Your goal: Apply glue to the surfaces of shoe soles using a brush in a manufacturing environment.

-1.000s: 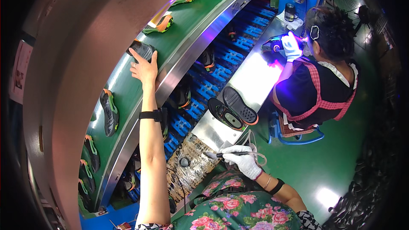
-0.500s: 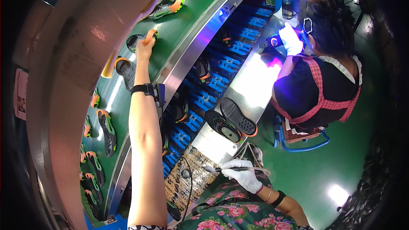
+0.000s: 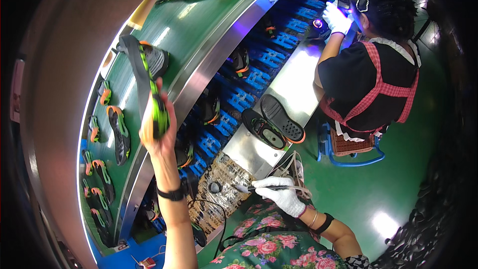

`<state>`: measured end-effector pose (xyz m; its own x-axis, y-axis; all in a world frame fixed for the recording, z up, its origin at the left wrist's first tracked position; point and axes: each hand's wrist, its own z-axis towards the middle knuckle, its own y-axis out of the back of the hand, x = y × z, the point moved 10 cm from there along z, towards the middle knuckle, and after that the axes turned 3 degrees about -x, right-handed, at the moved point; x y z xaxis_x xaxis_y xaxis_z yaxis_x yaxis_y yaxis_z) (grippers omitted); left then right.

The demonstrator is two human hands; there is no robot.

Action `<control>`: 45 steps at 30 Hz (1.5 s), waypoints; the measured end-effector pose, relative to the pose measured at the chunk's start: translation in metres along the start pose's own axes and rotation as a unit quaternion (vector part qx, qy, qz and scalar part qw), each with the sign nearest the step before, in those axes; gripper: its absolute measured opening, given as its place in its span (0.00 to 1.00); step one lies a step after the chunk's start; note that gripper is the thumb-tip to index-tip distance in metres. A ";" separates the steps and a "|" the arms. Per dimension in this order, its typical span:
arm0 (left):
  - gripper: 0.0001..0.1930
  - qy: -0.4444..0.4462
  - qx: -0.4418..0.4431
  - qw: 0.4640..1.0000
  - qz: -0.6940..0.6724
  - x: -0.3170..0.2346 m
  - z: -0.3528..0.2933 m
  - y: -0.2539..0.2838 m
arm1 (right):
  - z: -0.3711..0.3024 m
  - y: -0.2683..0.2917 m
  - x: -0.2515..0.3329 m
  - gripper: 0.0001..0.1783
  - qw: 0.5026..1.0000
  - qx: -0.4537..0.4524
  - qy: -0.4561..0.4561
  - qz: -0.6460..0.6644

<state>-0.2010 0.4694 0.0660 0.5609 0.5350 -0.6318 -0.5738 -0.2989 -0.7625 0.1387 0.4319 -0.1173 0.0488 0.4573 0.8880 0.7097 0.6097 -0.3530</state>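
Observation:
Over the green belt, my bare left hand (image 3: 160,132) is closed around a dark shoe sole (image 3: 135,57) with bright green edging. A grey piece with an orange edge (image 3: 158,61) shows right behind it; whether it is held too I cannot tell. Above my lap, my white-gloved right hand (image 3: 283,197) grips a brush (image 3: 242,188) with a thin tube trailing from its handle. The brush tip is over a brown, glue-stained board (image 3: 224,174), near a small grey round piece (image 3: 214,187). Two dark soles, one (image 3: 280,117) beside another (image 3: 260,128), lie on the metal ledge.
Several soles (image 3: 118,134) lie along the green belt (image 3: 199,25). Below its metal rim runs a blue-slatted conveyor (image 3: 244,97) carrying shoes. A co-worker (image 3: 371,79) in a checked apron sits on a blue-framed stool (image 3: 348,162) at the right, white-gloved hands under a purple light. A black cable (image 3: 224,214) hangs near my lap.
My left hand has drawn back toward me from the belt, now with the sole lifted in it. My right hand, with the brush, has shifted slightly left and up.

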 end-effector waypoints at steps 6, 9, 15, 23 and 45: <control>0.46 -0.030 -0.057 0.985 0.159 -0.009 -0.149 0.020 | -0.006 -0.004 -0.002 0.11 0.997 -0.029 -0.029 0.070; 0.38 0.041 -0.140 0.984 0.103 -0.008 -0.209 0.079 | -0.001 -0.007 0.016 0.13 0.989 -0.037 -0.012 0.142; 0.42 0.241 -0.262 0.934 0.001 0.052 -0.301 0.134 | -0.007 -0.078 0.112 0.12 0.943 0.058 0.280 -0.171; 0.51 0.177 -0.177 0.919 -0.306 0.068 -0.282 0.096 | 0.016 -0.165 0.116 0.13 0.965 0.140 0.202 -0.086; 0.55 0.091 -0.099 0.937 -0.321 0.073 -0.305 0.111 | -0.018 -0.241 0.128 0.21 0.836 0.187 0.428 -0.290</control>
<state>-0.0418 0.2339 -0.1072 0.8561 0.5158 -0.0324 0.0294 -0.1112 -0.9934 -0.0134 0.3318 0.0866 0.3702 -0.5179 0.7712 0.5271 0.8007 0.2847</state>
